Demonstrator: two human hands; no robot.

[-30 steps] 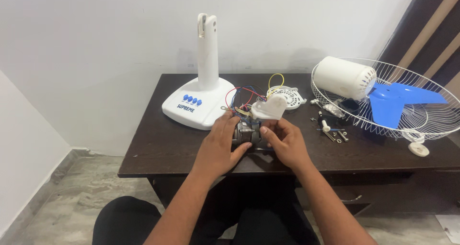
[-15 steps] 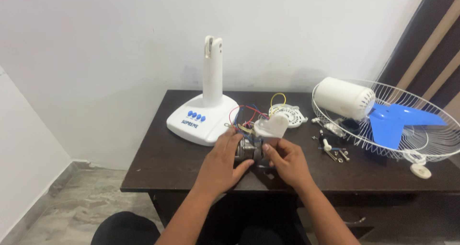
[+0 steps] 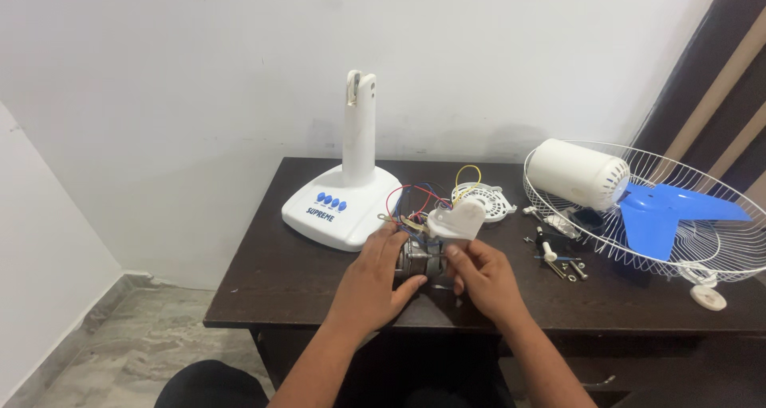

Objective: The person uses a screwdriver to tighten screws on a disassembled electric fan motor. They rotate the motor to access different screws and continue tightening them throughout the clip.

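L hand (image 3: 375, 284) cups fan motor (image 3: 419, 258) from left, R hand (image 3: 483, 276) grips it from right w/ thumb on white cap (image 3: 457, 220); motor sits betw. both palms.

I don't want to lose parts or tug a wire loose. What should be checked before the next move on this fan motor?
1. Both hands on the motor: left hand and right hand grip it, ok.
2. Motor supported on the desk: cannot tell.
3. Coloured wires free of fingers: cannot tell.
4. White cap piece seated on the motor: cannot tell.
5. Loose screws away from the desk edge: ok.
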